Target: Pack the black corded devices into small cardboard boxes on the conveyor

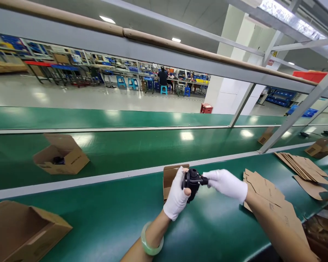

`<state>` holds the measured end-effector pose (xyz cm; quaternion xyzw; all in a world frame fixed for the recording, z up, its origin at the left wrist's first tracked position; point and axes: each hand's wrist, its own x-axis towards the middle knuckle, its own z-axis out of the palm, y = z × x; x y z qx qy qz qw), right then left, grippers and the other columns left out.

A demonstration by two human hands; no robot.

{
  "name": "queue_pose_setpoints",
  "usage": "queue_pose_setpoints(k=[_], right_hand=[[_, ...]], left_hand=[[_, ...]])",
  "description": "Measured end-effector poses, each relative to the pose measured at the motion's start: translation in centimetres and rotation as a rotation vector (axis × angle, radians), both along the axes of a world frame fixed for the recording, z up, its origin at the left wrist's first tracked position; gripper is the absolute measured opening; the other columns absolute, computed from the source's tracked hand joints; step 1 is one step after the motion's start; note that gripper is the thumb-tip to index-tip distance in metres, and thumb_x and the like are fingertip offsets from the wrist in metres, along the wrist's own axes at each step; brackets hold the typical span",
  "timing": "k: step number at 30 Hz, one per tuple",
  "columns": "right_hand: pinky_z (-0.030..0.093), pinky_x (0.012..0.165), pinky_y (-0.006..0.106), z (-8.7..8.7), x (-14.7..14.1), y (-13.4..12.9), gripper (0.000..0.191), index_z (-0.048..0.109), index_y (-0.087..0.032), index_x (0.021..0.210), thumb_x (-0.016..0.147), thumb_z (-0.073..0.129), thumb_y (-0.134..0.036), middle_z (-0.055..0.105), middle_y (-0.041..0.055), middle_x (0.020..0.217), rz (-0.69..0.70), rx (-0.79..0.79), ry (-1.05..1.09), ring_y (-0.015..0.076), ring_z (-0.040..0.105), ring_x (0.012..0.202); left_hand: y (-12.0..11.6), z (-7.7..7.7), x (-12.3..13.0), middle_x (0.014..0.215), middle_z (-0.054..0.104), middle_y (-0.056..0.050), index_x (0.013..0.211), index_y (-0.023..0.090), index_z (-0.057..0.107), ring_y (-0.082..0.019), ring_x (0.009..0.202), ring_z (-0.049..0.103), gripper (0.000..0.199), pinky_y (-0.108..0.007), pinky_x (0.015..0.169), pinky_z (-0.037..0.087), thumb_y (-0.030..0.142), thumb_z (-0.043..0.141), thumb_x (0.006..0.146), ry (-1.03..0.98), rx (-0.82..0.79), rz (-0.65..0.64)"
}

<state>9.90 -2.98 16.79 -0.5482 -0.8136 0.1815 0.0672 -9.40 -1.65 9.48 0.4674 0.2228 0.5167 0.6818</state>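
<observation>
A small black plastic device [191, 183] is held up over the green bench. My left hand [177, 196], in a white glove, wraps around its body from the left. My right hand [226, 183], also gloved, pinches the device's right end with its fingertips. Just behind my left hand stands a small open cardboard box [170, 175], partly hidden by the glove. A pale green bangle [150, 243] sits on my left wrist.
An open box with a dark item inside [61, 156] rides the green conveyor belt. A larger open box [19, 231] lies at the near left. Flat cardboard blanks [268, 193] and another stack [303, 165] lie to the right. A slanted metal post [297, 112] rises right. A person sits far off.
</observation>
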Motion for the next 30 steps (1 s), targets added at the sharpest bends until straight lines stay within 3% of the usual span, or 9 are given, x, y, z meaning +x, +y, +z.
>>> queue_pose_setpoints(k=[2,5,10,13,15,19,23,26,30], right_hand=[[0.036,0.056,0.027,-0.4,-0.7,-2.6,0.030,0.062,-0.023,0.109,0.088,0.042,-0.017,0.065,-0.0009,0.076,0.086,0.065,-0.224,0.0138,0.055,0.061],[0.022,0.050,0.029,1.7,-1.8,-6.5,0.025,0.058,-0.022,0.098,0.086,0.039,-0.012,0.056,-0.0023,0.066,0.224,0.230,-0.453,0.0124,0.042,0.049],[0.025,0.054,0.028,5.6,-2.1,-5.4,0.026,0.061,-0.022,0.095,0.088,0.039,-0.008,0.053,-0.0008,0.065,0.285,0.571,-0.351,0.0117,0.043,0.055],[0.038,0.059,0.025,4.0,-1.5,-1.6,0.022,0.067,-0.021,0.093,0.093,0.045,-0.021,0.062,0.0012,0.072,0.232,0.417,0.041,0.0112,0.054,0.064],[0.046,0.062,0.025,2.0,-1.4,0.0,0.023,0.070,-0.019,0.090,0.091,0.051,-0.033,0.067,0.0026,0.077,0.102,0.184,0.341,0.0119,0.058,0.066],[0.054,0.060,0.029,-0.6,-2.5,0.0,0.041,0.067,-0.018,0.109,0.089,0.049,-0.048,0.069,0.0063,0.094,-0.094,-0.114,0.645,0.0125,0.060,0.061],[0.056,0.065,0.030,-0.3,-4.0,-0.3,0.048,0.057,-0.019,0.123,0.084,0.056,-0.047,0.067,0.0077,0.105,-0.110,-0.236,0.716,0.0144,0.063,0.068],[0.055,0.068,0.029,0.6,-5.1,1.3,0.035,0.062,-0.021,0.112,0.084,0.057,-0.040,0.067,0.0067,0.110,-0.138,-0.142,0.564,0.0162,0.065,0.077],[0.051,0.082,0.032,0.9,-6.8,4.3,0.027,0.063,-0.027,0.111,0.088,0.050,-0.032,0.069,0.0019,0.106,0.068,0.028,0.100,0.0189,0.065,0.092]], left_hand=[[1.0,0.1,-0.5,0.089,0.052,-0.004,0.106,0.019,0.044,-0.016,0.076,0.052,0.082,-0.028,0.071,0.043,0.082,0.060,0.056,0.074,0.046,0.182],[2.2,0.0,-0.8,0.095,0.053,-0.004,0.106,0.019,0.042,-0.018,0.087,0.052,0.078,-0.028,0.081,0.041,0.075,0.067,0.058,0.235,0.153,0.312],[1.2,-0.2,-0.7,0.080,0.053,0.002,0.098,0.020,0.040,-0.014,0.072,0.045,0.088,-0.025,0.067,0.037,0.072,0.078,0.039,0.500,0.308,-0.086],[0.1,-0.6,-0.7,0.084,0.051,0.001,0.097,0.019,0.042,-0.015,0.075,0.044,0.090,-0.026,0.071,0.037,0.069,0.082,0.034,0.450,0.393,-0.260],[-0.2,-1.0,-0.8,0.092,0.050,-0.001,0.099,0.019,0.043,-0.017,0.084,0.046,0.088,-0.026,0.077,0.038,0.071,0.080,0.037,0.279,0.342,-0.242],[0.0,-1.5,-1.0,0.105,0.049,-0.005,0.107,0.020,0.042,-0.022,0.101,0.050,0.086,-0.028,0.088,0.041,0.077,0.071,0.048,0.040,0.119,-0.031],[0.1,-1.2,-1.5,0.107,0.051,-0.008,0.112,0.017,0.043,-0.025,0.105,0.053,0.087,-0.033,0.093,0.043,0.080,0.063,0.056,0.094,0.120,0.183],[-0.9,-1.8,-2.5,0.123,0.050,-0.013,0.130,0.019,0.034,-0.026,0.117,0.051,0.081,-0.038,0.102,0.041,0.077,0.046,0.075,0.236,0.222,0.252],[-2.9,-4.6,-4.4,0.137,0.042,-0.016,0.143,0.020,0.023,-0.028,0.125,0.043,0.067,-0.045,0.104,0.039,0.050,0.050,0.089,0.707,0.523,0.630]])
